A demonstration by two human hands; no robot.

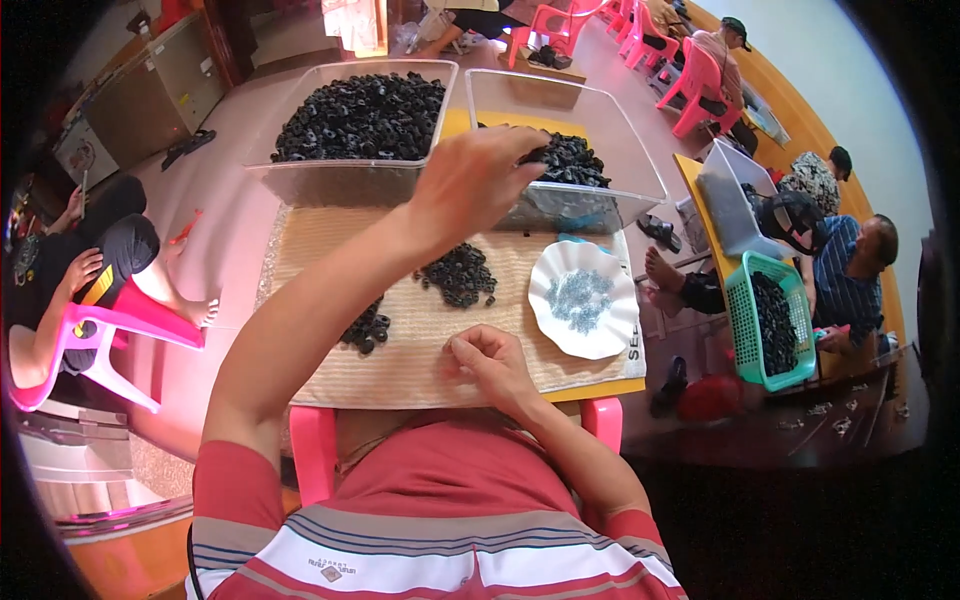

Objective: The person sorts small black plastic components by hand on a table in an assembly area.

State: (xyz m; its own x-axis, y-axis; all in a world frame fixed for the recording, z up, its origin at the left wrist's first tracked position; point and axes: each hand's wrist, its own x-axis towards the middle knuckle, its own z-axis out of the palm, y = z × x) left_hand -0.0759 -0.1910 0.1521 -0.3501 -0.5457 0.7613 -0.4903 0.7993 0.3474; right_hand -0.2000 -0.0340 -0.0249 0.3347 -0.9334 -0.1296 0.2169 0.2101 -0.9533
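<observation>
My left hand (478, 178) reaches over the near wall of the right clear plastic bin (628, 150), above the small black ring-shaped pieces (575, 165) inside. Its thumb and fingers look apart, and no piece is plainly visible between them. Low over the cloth-covered table, my right hand (492, 366) has thumb and fingertips pressed together; whatever they may hold is too small to make out. Between my arms lies a loose pile of black pieces (458, 275). Another small pile (368, 328) is partly hidden behind my left forearm. A white scalloped plate (610, 338) carries tiny bluish, glinting bits (580, 298).
The left clear bin (350, 172) is heaped with black pieces. A beige ribbed cloth (410, 385) covers the tabletop. To the right, a person sits by a green basket (768, 382) of black parts. Another person sits at left near a pink chair (125, 318).
</observation>
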